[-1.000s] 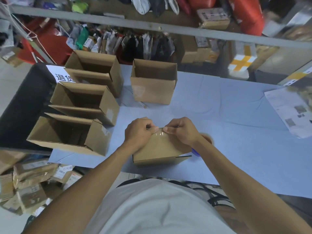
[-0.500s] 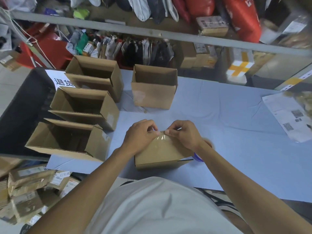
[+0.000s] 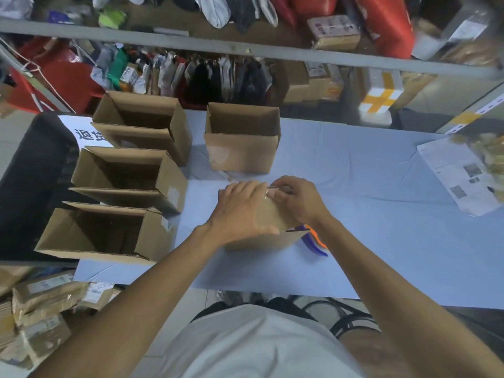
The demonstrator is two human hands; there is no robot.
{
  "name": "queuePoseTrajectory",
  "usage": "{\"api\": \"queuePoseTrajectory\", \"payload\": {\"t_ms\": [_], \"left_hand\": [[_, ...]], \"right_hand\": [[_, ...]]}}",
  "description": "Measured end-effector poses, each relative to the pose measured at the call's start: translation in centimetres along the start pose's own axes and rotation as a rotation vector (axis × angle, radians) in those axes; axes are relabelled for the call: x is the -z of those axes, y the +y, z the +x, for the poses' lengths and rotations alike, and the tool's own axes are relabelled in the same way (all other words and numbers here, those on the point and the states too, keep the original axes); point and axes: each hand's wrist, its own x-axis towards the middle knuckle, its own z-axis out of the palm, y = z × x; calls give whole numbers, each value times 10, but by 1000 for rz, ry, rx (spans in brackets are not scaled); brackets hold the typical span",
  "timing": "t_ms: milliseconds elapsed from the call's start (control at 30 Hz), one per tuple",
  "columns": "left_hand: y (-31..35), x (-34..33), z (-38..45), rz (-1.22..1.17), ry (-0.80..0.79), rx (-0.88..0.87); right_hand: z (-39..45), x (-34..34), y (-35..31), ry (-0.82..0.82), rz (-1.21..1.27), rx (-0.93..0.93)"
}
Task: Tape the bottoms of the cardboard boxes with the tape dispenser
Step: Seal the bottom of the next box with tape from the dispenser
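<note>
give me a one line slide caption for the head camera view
Left hand flat on the upturned cardboard box while right hand pinches the clear tape at its far edge.

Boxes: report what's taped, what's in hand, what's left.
Done, apparently: four boxes stand open-side up, and tape shows low on the far box. In hand: the left hand presses flat on the upturned box while the right hand pinches the tape end at its far edge. No untaped boxes in view.

Both forearms reach forward side by side; the left hand (image 3: 241, 211) lies flat with fingers straight, palm down, while the right hand (image 3: 296, 199) curls its fingertips in a pinch beside it
</note>
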Motion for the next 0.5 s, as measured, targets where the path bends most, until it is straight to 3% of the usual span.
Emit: {"api": "queuePoseTrajectory", "payload": {"t_ms": [167,267,367,433,500], "left_hand": [[-6,-4,1,86,-14,-37],[-11,1,5,-10,12,117],[-23,12,8,-136,65,314],[-32,17,7,-294,119,389],[-37,15,2,-612,165,466]], "right_hand": [[-2,3,10,-17,-30,-32],[-13,11,19,91,255,-108],[-28,10,34,177,345,-183],[-37,-1,41,117,318,-247],[-43,-16,45,26,349,-246]]}}
